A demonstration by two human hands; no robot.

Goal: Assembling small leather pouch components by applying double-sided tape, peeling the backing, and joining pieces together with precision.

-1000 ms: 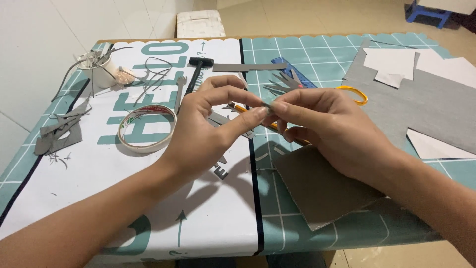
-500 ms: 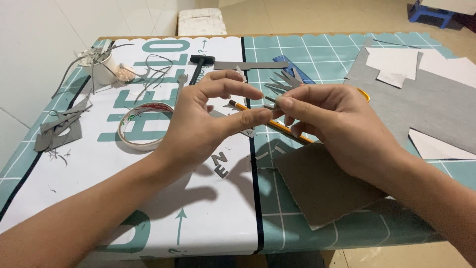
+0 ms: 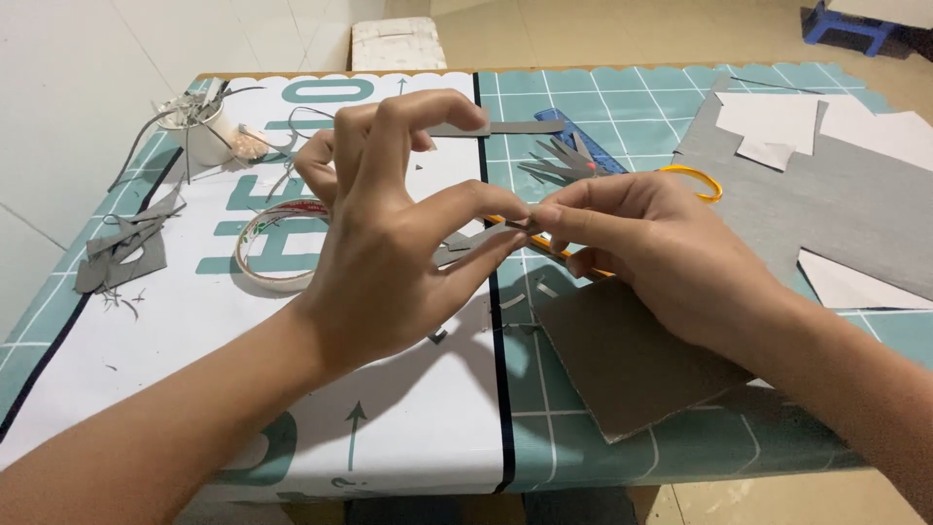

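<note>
In the head view, the left hand (image 3: 389, 243) and the right hand (image 3: 641, 238) meet above the seam between the white printed mat (image 3: 194, 331) and the teal grid cutting mat (image 3: 622, 107). Thumb and forefinger of each hand are pinched together on a small grey paper piece (image 3: 486, 236), which is held in the air between the fingertips, just above the table and in front of the orange-handled scissors (image 3: 692, 177). The left hand's other fingers are spread and raised; the right hand's are curled under. To do this fiddly step well, I judge that the pinch should stay light and close to the spot being worked, so the thin strip neither creases nor tears, and that the wrists should stay low for steadiness. A brown card sheet (image 3: 622, 360) lies just under the right wrist, a tape roll (image 3: 272, 248) lies beside the left hand, a white cup (image 3: 209, 136) stands near the far left corner with grey offcuts (image 3: 121, 248) nearby, and large grey paper sheets (image 3: 826, 194) lie at the right. Compared with the frame one second ago, the hands sit nearer the camera, the left hand's free fingers have lifted and fanned out, and the tape roll is now partly covered by that hand.
</note>
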